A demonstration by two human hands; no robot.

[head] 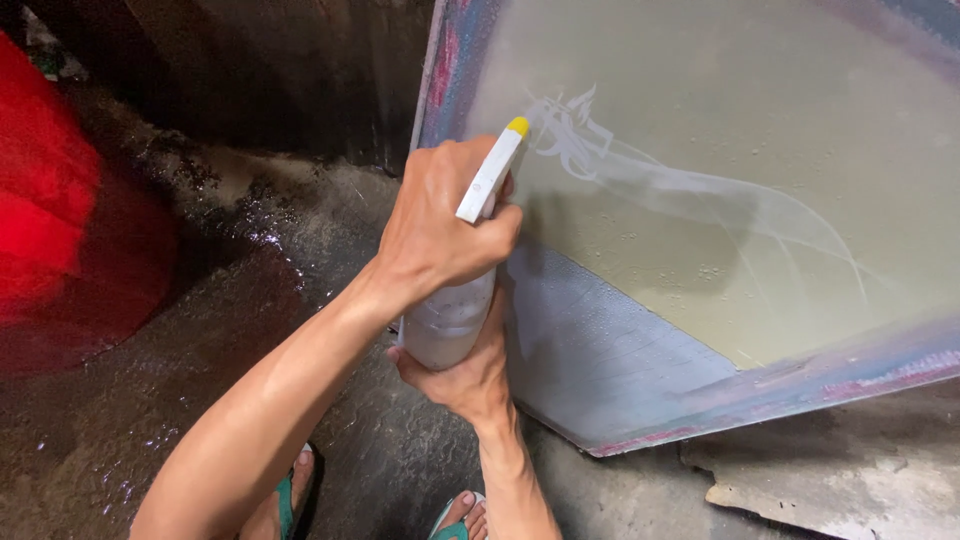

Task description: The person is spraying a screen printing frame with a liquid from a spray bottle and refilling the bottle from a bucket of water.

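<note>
Left hand (440,225) wrapped shut around the neck of a white spray bottle (455,300), finger at the trigger; right hand (465,375) cupped closed under its base. Best kept steady from below, yellow nozzle (517,126) close to the mesh. Beyond, a screen-printing frame (600,370) tilted on the wet concrete floor (200,380), pale design (640,180) showing. Likely best worked evenly along those lines.

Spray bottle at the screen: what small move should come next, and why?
Probably squeeze the trigger. The left hand grips the spray bottle head, the right hand props its base, and the yellow nozzle points at the pale design on the screen.
</note>
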